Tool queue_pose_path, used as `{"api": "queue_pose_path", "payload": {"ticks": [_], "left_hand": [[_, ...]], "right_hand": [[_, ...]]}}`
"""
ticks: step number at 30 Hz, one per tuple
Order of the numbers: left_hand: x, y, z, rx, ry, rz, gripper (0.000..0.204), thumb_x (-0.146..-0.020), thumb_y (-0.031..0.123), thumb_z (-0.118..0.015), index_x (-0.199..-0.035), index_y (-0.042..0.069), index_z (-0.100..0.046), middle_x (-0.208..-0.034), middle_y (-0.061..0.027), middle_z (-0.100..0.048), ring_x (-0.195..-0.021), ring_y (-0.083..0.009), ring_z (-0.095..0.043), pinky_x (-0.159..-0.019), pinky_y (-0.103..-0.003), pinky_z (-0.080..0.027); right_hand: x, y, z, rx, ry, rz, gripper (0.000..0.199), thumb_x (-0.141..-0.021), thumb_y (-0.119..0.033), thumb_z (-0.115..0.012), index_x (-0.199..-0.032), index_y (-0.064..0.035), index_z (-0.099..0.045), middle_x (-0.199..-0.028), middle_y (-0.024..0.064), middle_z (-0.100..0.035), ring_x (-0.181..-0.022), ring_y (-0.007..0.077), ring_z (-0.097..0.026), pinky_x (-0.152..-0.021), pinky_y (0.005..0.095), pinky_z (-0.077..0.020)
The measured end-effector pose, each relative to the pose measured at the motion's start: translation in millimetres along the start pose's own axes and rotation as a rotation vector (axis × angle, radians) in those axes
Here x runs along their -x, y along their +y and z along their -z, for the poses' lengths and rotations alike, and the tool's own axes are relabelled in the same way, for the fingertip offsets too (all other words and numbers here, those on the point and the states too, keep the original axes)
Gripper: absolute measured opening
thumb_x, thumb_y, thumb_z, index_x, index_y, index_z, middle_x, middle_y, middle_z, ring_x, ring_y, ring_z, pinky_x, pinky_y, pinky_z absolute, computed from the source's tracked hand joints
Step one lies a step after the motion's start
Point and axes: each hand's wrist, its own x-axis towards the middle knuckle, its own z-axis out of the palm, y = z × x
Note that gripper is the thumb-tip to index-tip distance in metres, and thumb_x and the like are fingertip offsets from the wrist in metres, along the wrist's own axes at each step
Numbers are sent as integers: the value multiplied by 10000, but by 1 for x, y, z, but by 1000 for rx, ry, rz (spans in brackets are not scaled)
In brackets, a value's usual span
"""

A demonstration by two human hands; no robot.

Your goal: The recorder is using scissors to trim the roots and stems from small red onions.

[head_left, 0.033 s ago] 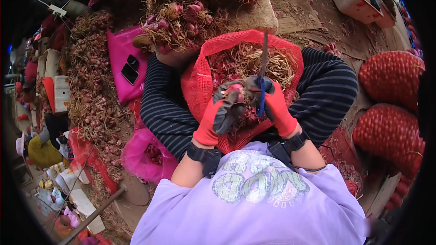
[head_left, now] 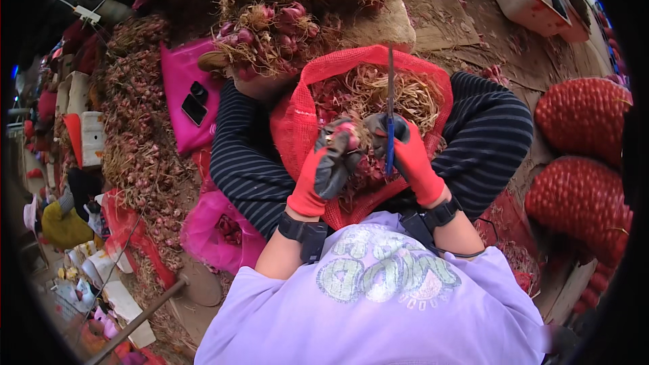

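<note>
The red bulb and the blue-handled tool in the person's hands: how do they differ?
The bulb is rounded and reddish-pink; the tool is long and thin, with a blue handle. The left hand holds the bulb, the right hand the tool, blade toward the picture's top. Both are held over the open red mesh bag.

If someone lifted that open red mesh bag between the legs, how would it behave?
The red bag would likely sag, since its mesh looks thin and creased. It might spill if tipped, as its wide mouth gapes around loose dry stalks.
</note>
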Motion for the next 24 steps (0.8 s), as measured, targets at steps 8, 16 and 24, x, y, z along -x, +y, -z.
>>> {"api": "queue_pose_path", "payload": {"ticks": [8,16,24], "left_hand": [[-5,18,8,408,-158,-182,210,-909,163,-529,-1115,125,-544,-931,-23,-608,-931,-201,-581,-781,-332,-497],[0,5,-20,-98,-25,-411,278,-912,138,-531,-1175,114,-446,-1014,-12,-555,-913,-112,-557,-788,-319,-497],[8,5,-17,-367,6,-478,242,-924,148,-510,-1144,95,-425,-956,-39,-540,-884,-155,-560,-789,-336,-496]], "right_hand": [[46,-29,8,1101,-28,252,287,-746,-302,-671,-884,-70,-574,-736,107,-580,-679,308,-602,-576,370,-469],[51,-28,9,1222,16,285,300,-734,-328,-658,-856,-73,-557,-799,125,-595,-697,327,-595,-603,401,-470],[42,-27,10,1428,-68,150,299,-749,-368,-620,-840,-85,-587,-748,118,-606,-673,309,-604,-581,391,-464]]}}
